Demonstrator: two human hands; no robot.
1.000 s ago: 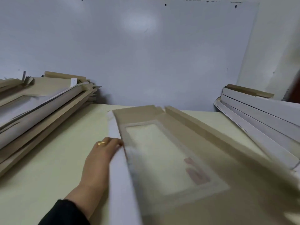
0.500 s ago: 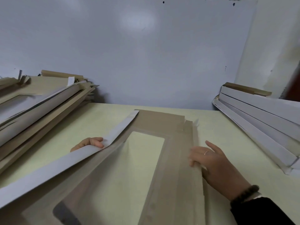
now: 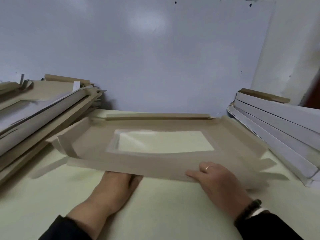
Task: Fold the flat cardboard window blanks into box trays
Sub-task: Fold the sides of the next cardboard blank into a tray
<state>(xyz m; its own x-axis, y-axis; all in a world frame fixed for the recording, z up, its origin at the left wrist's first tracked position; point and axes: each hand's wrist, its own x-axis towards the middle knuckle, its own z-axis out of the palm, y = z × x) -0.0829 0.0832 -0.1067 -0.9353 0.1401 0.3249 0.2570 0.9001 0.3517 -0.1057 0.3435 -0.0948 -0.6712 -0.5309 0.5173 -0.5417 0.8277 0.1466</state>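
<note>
A pale bench (image 3: pixel 155 213) carries a brown cardboard window blank (image 3: pixel 155 161) lying at its middle, side flaps partly raised. A stack of blanks (image 3: pixel 43 115) lies left, folded white trays (image 3: pixel 280 129) right. The right hand (image 3: pixel 220 181) grips the blank's near edge; the left hand (image 3: pixel 114 186) reaches under it, fingers hidden, so I cannot tell its grip.

We see a pale yellow-green table (image 3: pixel 164 213) running back to a glossy light-blue wall panel (image 3: pixel 138 58), which carries a soft glare patch and a few dark specks, with a white wall (image 3: pixel 297 49) at its right.
</note>
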